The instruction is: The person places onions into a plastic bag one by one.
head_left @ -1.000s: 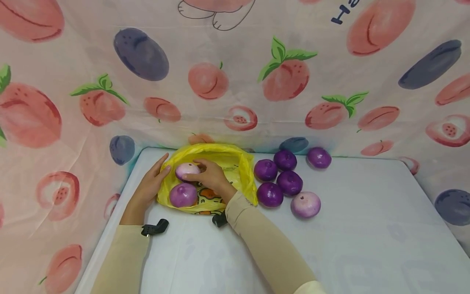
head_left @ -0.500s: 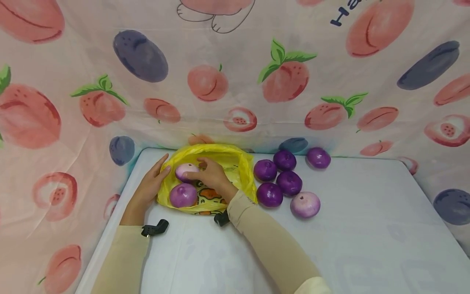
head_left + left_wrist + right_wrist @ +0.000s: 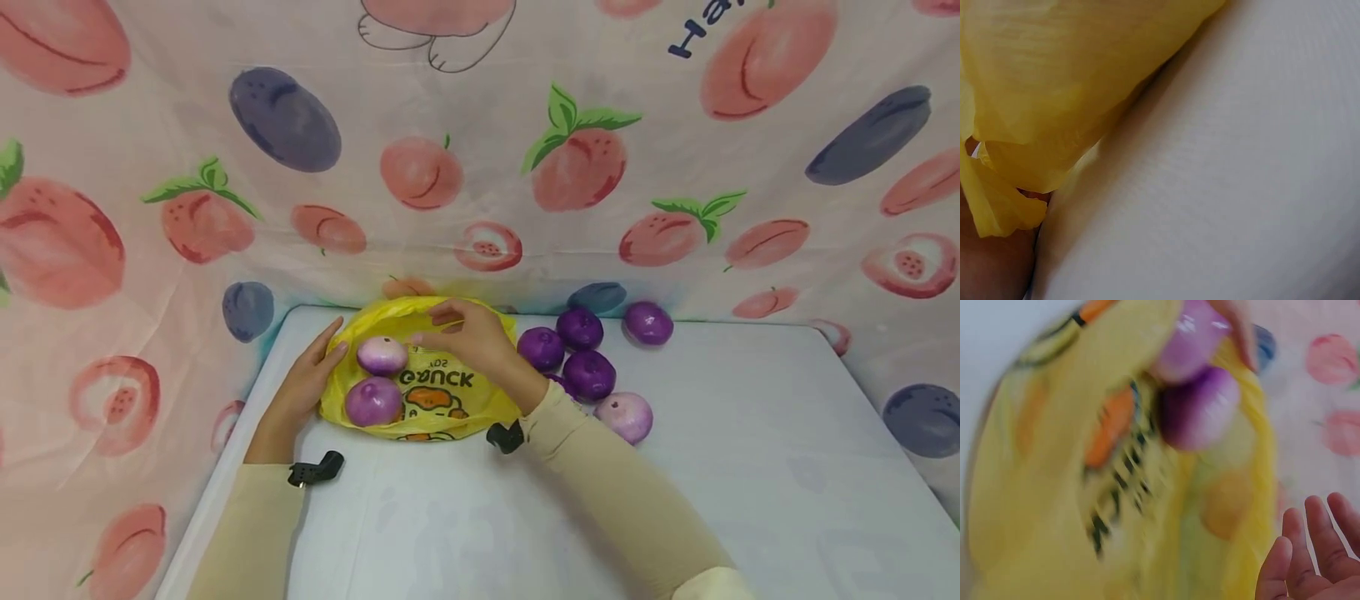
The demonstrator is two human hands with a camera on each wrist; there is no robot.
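Yellow plastic makes up the bag [image 3: 487, 393], which lies on the white table [image 3: 450, 517] with its mouth gaping and dark lettering [image 3: 438, 379] showing. Inside it rest two onions: a paler one [image 3: 382, 357] towards ten o'clock and a pinkish-purple one [image 3: 373, 402] towards eight, nearly touching. At the bag's nine o'clock, the left hand [image 3: 303, 379] touches the rim with straight fingers, its thumb parted from them. The right hand [image 3: 478, 337] hovers over the two o'clock side, fingers loose and separated, thumb tip just beside the paler onion but apart from it. The two hands are well apart. Outside, at three o'clock from the bag, sit five dark purple onions [image 3: 589, 375], one partly hidden by the right wrist, and a whitish onion [image 3: 628, 417] at the group's five o'clock. Fruit-printed cloth [image 3: 420, 108] hangs at twelve o'clock, behind the table.
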